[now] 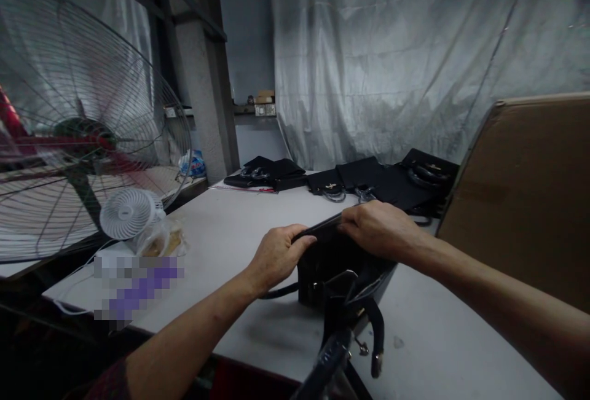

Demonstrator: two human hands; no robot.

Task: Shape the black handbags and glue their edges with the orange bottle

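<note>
Cardboard box and 2 fans flank the black bag.

1. Here's the black handbag, standing on the white tabletop, its mouth gaping open and its interior deep in shadow!
2. Up top, the far rim runs at a slant, climbing to the right, gripped at two spots.
3. On the near side, a flap juts up, and a small gold-coloured mark glints below it.
4. A curved black handle droops there, metal at its tip, with a metal fitting dangling just beside it.
5. Nearest of all, a dark, shiny plastic-wrapped length slants down and left.
</note>
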